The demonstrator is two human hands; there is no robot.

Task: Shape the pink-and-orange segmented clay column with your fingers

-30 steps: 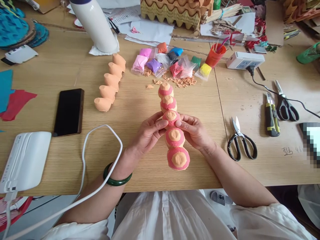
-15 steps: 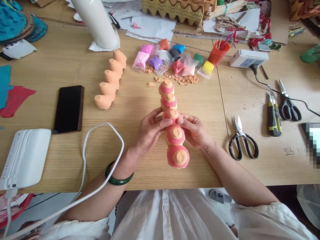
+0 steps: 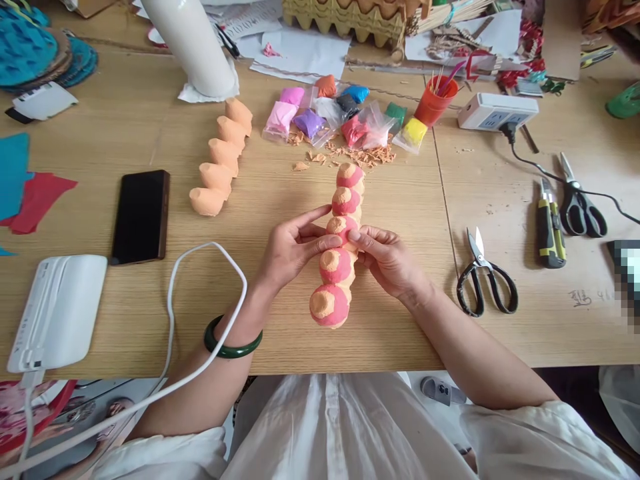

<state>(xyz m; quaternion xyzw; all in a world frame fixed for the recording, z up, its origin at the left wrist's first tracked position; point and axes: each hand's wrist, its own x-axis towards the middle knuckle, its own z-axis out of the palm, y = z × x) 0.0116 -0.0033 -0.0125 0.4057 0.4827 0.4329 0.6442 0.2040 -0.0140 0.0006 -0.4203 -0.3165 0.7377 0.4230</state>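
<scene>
**Held mid-table, fingers closed**

Head view: the left hand (image 3: 295,257) and right hand (image 3: 387,260) grasp a pink-and-orange knobbed chain (image 3: 336,267) above the wood-grain table (image 3: 395,340) at lower centre, fingers curled around its middle from either side. A row of plain orange cones (image 3: 220,157) sits to its upper left, bags of coloured clay (image 3: 310,120) above it, a black smartphone (image 3: 141,215) left, and black-handled scissors (image 3: 485,277) right.

Segmented cup chain (image 3: 336,265) is showing pink bands ringing speckled peach-orange centres. Cup row (image 3: 220,157) is showing plain peach, no pattern. Clay bags are showing pink (image 3: 281,117), purple (image 3: 309,123) and yellow (image 3: 413,131). Pen cup (image 3: 433,103) is showing orange-red. Bangle (image 3: 233,347) is showing deep green. Scissors (image 3: 487,293) are showing black handles. Paper sheets are showing teal (image 3: 14,177) and red (image 3: 37,207).
</scene>
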